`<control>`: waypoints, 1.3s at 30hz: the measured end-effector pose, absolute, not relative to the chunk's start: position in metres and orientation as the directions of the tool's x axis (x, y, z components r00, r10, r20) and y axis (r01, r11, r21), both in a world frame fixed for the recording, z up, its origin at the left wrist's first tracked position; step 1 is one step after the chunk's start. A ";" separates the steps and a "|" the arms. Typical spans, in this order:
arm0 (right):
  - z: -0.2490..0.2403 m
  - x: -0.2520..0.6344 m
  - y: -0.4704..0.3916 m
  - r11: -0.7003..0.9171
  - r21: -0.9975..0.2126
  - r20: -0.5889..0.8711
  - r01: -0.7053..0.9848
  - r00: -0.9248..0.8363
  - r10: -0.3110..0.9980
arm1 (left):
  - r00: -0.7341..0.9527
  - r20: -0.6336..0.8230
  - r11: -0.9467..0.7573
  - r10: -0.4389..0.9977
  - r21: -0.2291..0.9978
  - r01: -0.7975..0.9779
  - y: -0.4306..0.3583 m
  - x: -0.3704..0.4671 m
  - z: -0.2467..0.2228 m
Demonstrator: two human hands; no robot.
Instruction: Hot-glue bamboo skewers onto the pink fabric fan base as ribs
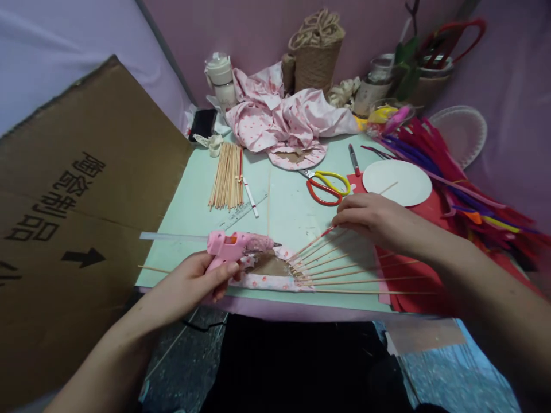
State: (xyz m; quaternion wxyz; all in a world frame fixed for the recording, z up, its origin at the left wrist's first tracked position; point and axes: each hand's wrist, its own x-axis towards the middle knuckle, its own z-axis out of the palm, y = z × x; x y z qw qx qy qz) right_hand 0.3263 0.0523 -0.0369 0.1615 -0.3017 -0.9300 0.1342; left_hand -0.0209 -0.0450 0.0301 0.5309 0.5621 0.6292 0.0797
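The left hand (205, 278) is curled round the grip of a pink glue gun (230, 246), its nozzle pointing to 3 o'clock and a clear glue stick (176, 236) jutting out toward 9. The floral fabric-wrapped frame (271, 281) lies on the tabletop (282, 203), at 3 o'clock from this hand and just beside it; whether the fingers touch it cannot be told.

The right hand (370, 218) is nearly closed, fingertips pinching a reddish stick (313, 241) whose lower end meets the frame. From this hand, the frame sits at 8 o'clock, well apart, and the other fanned sticks (374, 292), running from the frame toward 3 o'clock, pass at about 6. Scissors (329, 173) lie near it at 10 o'clock, and a white plate (396, 172) at 1. A stick bundle (226, 178) lies at 12 o'clock from the left hand.
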 end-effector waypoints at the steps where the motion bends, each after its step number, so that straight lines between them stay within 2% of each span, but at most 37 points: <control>1: -0.038 0.325 0.052 0.782 -0.351 0.219 0.515 -0.767 0.604 | 0.192 -0.598 0.364 0.778 0.679 0.637 -0.041 -0.019 0.031; 11: -0.047 0.309 0.057 0.787 -0.350 0.180 0.507 -0.789 0.588 | 0.167 -0.709 0.413 0.686 0.568 0.712 -0.018 -0.016 0.038; 22: -0.057 0.314 0.068 0.807 -0.381 0.206 0.451 -0.810 0.550 | 0.143 -0.695 0.318 0.705 0.490 0.812 -0.005 -0.005 0.041; 28: -0.063 0.308 0.083 0.827 -0.372 0.121 0.421 -0.861 0.493 | 0.184 -0.698 0.284 0.692 0.498 0.819 -0.005 -0.003 0.043; 39: -0.073 0.305 0.088 0.817 -0.428 0.142 0.387 -0.864 0.483 | 0.197 -0.706 0.250 0.680 0.476 0.843 -0.005 -0.003 0.042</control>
